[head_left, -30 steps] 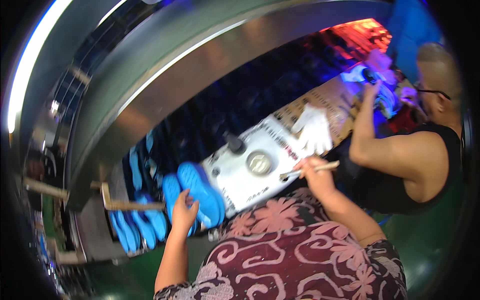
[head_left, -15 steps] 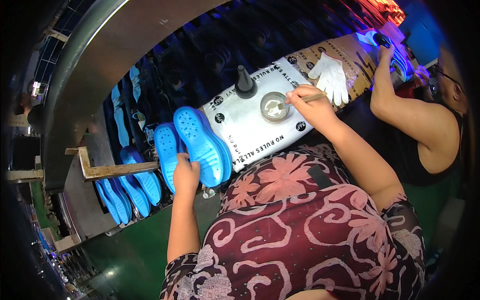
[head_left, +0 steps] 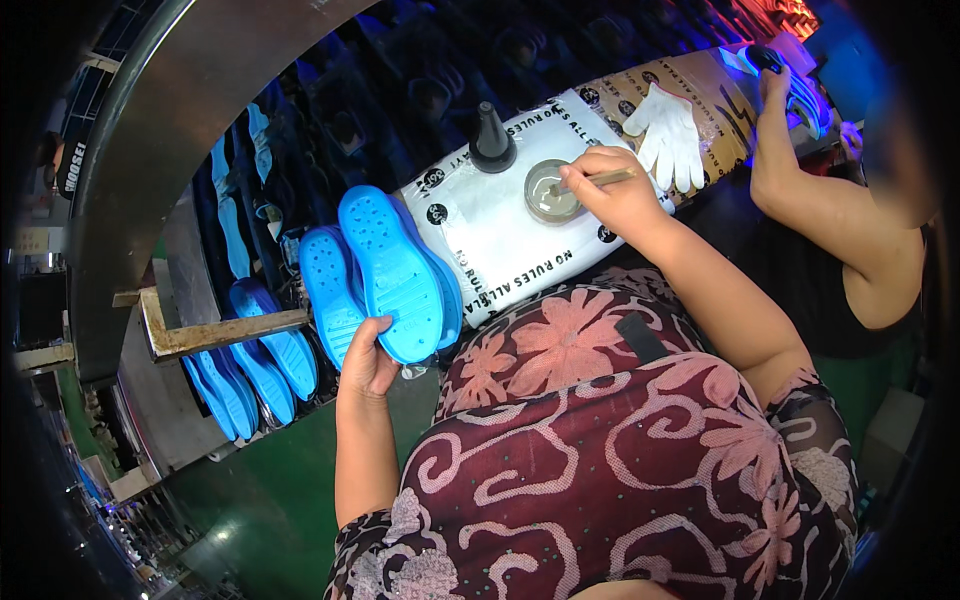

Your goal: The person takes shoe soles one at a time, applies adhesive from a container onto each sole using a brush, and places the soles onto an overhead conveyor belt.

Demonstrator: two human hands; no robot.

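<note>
Brush handle (head_left: 612, 177) grasped in the right hand (head_left: 615, 200), working end lowered into the round dish (head_left: 545, 217), which stands between the middle and the right edge of the white plastic covering (head_left: 510, 245). A whitish liquid lies in the dish; how much the brush carries is too small to tell. For an even load, turn the tip lightly in the liquid, then draw it against the dish rim — excess shed there cannot drip along the way. Hold the handle near its lower part, as the fingers appear to do, for fine control. The foremost blue shoe sole (head_left: 395, 270) lies at the left edge of the covering, on top of another sole, with a further blue sole (head_left: 325, 275) just beside it to the left. The left thumb rests on the near end of the foremost sole; the left hand's (head_left: 366, 365) fingers are mostly hidden, so a firm grasp cannot be confirmed. Steady the sole by its side edge — fingertips off its broad upper face — since a stacked sole would probably slide under side pressure. Give the black nozzle-topped bottle (head_left: 492, 145), near the far edge of the covering, ample clearance from the wrist.
</note>
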